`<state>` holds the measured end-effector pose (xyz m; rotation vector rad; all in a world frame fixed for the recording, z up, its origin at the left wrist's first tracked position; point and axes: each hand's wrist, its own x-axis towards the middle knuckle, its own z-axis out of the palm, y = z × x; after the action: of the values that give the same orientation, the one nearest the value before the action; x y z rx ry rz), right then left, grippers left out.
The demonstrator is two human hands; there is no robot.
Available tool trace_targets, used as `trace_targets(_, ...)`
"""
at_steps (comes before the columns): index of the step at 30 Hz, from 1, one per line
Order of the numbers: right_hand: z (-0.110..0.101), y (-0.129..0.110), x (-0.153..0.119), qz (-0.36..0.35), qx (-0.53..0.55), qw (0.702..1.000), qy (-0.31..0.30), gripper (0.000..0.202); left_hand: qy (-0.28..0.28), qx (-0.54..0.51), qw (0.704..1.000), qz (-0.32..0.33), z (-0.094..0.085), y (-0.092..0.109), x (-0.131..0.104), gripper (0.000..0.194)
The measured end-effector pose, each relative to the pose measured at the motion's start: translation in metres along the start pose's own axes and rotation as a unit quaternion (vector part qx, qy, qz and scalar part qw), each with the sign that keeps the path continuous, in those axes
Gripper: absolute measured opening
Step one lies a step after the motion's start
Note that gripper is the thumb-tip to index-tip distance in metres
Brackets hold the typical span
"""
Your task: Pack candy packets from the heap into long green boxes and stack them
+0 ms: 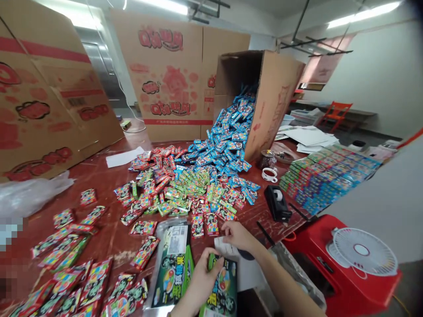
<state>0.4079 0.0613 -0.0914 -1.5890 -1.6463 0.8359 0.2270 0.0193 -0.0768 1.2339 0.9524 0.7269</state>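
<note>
My left hand (205, 275) is closed on the edge of a dark green printed candy box (223, 286) at the bottom centre, thumb and fingers pinching its top side. Beyond it my right hand (238, 235) pinches a white printed slip of paper (226, 247), just right of the box. Left of my left hand lies another dark green candy package (172, 273) in a clear bag, with a white label near its top. Small candy packets (212, 223) lie just past my right fingertips. A white sheet (247, 275) shows under my right forearm.
Red, green and blue candy packets (188, 187) spill from a tipped carton (274, 97). Loose packets (95, 281) cover the left side. At right are a black tape dispenser (277, 204), a tape roll (269, 175), stacked small packs (330, 171) and a white fan (363, 251) on a red stool (350, 286).
</note>
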Motion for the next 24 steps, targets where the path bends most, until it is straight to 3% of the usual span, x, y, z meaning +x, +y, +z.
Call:
trace_targets(4, -0.005, 0.000, -0.001, -0.004, 0.024, 0.999, -0.022, 0.008, 0.025, 0.015, 1.000, 0.002, 0.002, -0.007, -0.003, 0.033)
trace_targets(10, -0.017, -0.007, -0.022, -0.044, 0.086, 0.995, -0.021, 0.007, 0.012, 0.063, 0.998, -0.004, 0.007, -0.011, -0.005, 0.028)
trace_targets(12, -0.011, -0.010, -0.026, -0.027, 0.084, 0.996, 0.014, 0.029, 0.007, 0.065, 0.998, -0.003, 0.008, -0.010, -0.005, 0.027)
trace_targets(14, -0.002, -0.014, -0.026, 0.004, 0.018, 0.999, 0.041, 0.059, 0.005, 0.073, 0.997, 0.002, 0.008, -0.009, -0.004, 0.024)
trace_targets(16, 0.009, -0.019, -0.023, 0.021, -0.068, 0.997, 0.033, 0.072, 0.008, 0.079, 0.997, 0.005, 0.007, -0.007, -0.004, 0.022)
trace_targets(19, 0.018, -0.024, -0.016, 0.021, -0.102, 0.994, 0.007, 0.069, 0.016, 0.089, 0.996, 0.012, 0.007, -0.005, -0.006, 0.019)
trace_targets(24, 0.018, -0.016, -0.015, -0.039, -0.004, 0.999, 0.036, 0.050, 0.024, 0.097, 0.995, 0.022, 0.008, -0.002, -0.009, 0.015)
